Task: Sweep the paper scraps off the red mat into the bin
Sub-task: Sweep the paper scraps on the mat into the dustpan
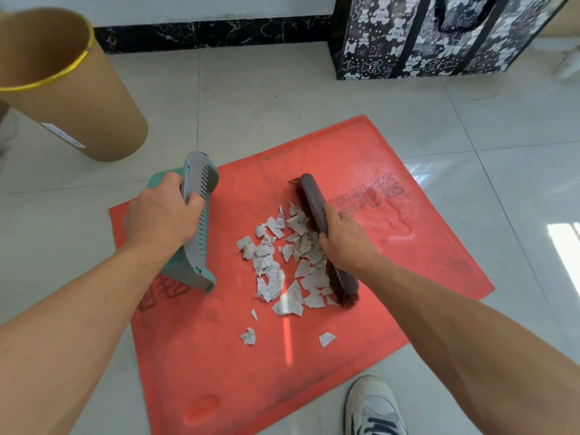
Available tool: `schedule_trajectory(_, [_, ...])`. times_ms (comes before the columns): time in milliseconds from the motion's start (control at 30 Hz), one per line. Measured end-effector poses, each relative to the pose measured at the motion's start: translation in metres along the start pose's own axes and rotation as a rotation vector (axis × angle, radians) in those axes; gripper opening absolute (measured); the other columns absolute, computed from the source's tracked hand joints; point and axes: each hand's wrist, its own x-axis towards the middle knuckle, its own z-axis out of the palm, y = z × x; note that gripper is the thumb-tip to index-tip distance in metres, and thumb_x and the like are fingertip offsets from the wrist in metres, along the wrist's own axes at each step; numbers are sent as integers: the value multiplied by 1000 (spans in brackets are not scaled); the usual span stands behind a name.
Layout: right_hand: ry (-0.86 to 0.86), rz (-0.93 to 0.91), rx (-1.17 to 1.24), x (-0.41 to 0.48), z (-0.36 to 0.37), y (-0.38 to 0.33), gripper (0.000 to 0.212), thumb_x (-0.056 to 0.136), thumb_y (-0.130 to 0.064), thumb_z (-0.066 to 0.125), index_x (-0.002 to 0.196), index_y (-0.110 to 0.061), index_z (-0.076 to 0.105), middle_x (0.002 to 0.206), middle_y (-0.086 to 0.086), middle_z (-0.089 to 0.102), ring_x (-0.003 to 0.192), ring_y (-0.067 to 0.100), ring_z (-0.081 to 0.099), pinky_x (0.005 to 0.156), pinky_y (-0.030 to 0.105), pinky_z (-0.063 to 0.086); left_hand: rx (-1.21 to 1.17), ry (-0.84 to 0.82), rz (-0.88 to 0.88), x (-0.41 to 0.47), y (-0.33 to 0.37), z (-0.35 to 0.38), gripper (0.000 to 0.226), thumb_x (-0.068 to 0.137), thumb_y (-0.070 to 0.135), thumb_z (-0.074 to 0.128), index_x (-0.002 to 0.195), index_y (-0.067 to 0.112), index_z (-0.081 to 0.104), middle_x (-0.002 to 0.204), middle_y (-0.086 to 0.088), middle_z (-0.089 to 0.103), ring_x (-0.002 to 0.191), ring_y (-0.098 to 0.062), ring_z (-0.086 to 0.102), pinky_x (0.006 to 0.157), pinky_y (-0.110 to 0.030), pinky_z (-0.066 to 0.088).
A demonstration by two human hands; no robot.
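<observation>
A red mat (392,215) lies on the tiled floor. A heap of torn paper scraps (282,262) sits near its middle, with three stray pieces nearer me. My left hand (160,215) grips a teal and grey dustpan (197,227), which stands on the mat left of the heap. My right hand (342,240) grips a brown brush (314,202) by its back. The bristles touch the right side of the heap. The brown cardboard bin (72,98) with a gold rim stands at the far left, off the mat.
A black bag (423,39) with white bear prints stands against the wall at the back right. My shoe (373,406) is on the floor by the mat's near edge. Pale floor tiles surround the mat.
</observation>
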Motion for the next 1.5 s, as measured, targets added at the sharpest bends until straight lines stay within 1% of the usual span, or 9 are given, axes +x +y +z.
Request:
schedule_trajectory(133, [4,-2,-21,7,-24,8,41,91,-18,49,130,-10,37,93,13,57,76,32,53,62,37,43,0,4,-3,0,-3,2,27,92,36,47,100,12,52,81,-14,50,75,-33,43,68,-40,36])
schedule_trajectory(233, [-35,-82,-75,9,-45,11,50,91,-20,52,138,-11,37,106,17,62,87,32,57,77,42,51,0,11,9,1,-4,3,28,92,36,48,102,10,53,83,-18,54,77,-36,48,68,-40,36])
schedule_trajectory(300, [-77,-151,-85,9,-55,5,49,89,-18,55,136,-12,43,109,14,64,86,27,56,75,36,49,3,10,28,3,-6,4,28,92,35,47,102,9,53,89,-23,59,83,-42,53,69,-41,37])
schedule_trajectory(600, [-535,-335,-36,-12,-39,-32,54,79,-16,60,132,-25,52,115,0,67,93,18,62,86,32,52,49,11,25,15,-32,3,34,90,39,45,106,10,53,98,-28,62,90,-48,56,70,-43,40])
schedule_trajectory(800, [-751,-422,-67,-31,-12,-50,53,81,-13,60,131,-27,54,113,-6,65,90,11,56,76,24,43,77,5,21,16,-47,-1,35,90,40,44,105,10,53,99,-28,62,90,-48,57,69,-43,39])
schedule_trajectory(1000, [-906,-531,-152,-49,12,-63,47,82,-16,63,126,-29,58,108,-3,66,91,16,58,78,32,48,74,10,11,12,-48,-3,37,91,39,43,109,8,53,102,-30,62,93,-49,56,71,-45,40])
schedule_trajectory(1233, [-636,-537,-342,-42,20,-67,33,83,-12,56,115,-21,56,80,1,51,76,27,56,58,33,46,53,1,1,7,-44,-1,36,92,39,41,110,9,50,103,-29,61,93,-49,56,71,-46,41])
schedule_trajectory(1367, [-477,-494,-367,-30,9,-64,34,81,-10,51,113,-23,54,82,3,55,75,30,58,53,33,45,44,4,-9,4,-45,-4,35,93,37,41,109,7,50,100,-28,60,86,-45,53,68,-44,38])
schedule_trajectory(1500, [-470,-507,-304,-19,-11,-60,44,79,-12,51,120,-26,55,82,0,58,75,26,53,55,33,40,51,10,-18,3,-48,-7,35,94,37,41,108,7,50,99,-28,60,81,-41,49,68,-45,38])
